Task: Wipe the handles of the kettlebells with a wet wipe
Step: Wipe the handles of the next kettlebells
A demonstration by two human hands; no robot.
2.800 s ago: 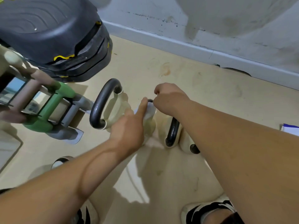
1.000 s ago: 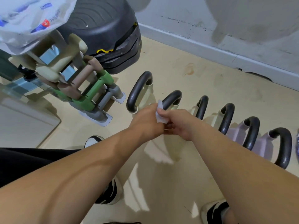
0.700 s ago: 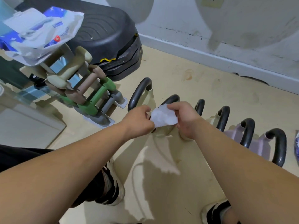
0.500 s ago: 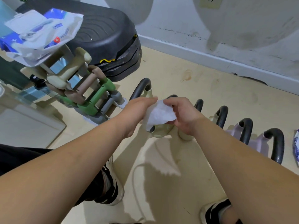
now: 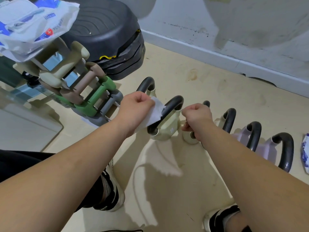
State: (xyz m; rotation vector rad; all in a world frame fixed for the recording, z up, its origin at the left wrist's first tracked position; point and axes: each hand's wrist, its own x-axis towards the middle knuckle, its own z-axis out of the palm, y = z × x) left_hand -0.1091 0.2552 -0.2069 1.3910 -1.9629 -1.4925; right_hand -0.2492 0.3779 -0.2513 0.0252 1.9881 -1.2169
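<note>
Your left hand (image 5: 136,108) fingers are closed on the wet wipe (image 5: 154,113), draped against the second kettlebell's handle (image 5: 168,109). Your right hand (image 5: 197,118) is fisted around the next handle. Wrap fully; sweep the whole arch.

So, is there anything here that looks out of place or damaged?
Yes. An opened wet wipe pack lies loosely on top of the dumbbell rack, overhanging it. The wall is scuffed and stained above the baseboard. The kettlebells stand in an orderly row.
</note>
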